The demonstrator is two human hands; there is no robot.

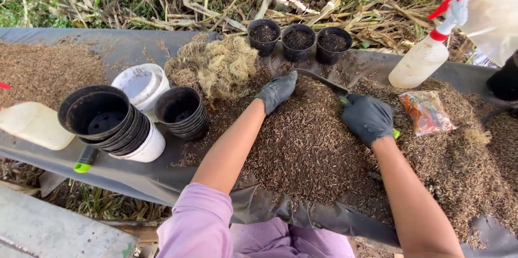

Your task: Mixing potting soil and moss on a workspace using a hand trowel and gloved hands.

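Observation:
Both my hands wear dark grey gloves. My right hand grips a trowel with a green handle end, its dark blade lying flat on top of a brown heap of husk-like potting mix. My left hand rests palm down on the heap beside the blade tip, fingers together, holding nothing that I can see. Three small black pots filled with dark mix stand in a row just beyond the heap.
A clump of dry fibrous moss lies left of the heap. Two stacks of empty black pots, a white tub, a spray bottle, a small plastic packet, a pale jug. Everything sits on grey sheeting.

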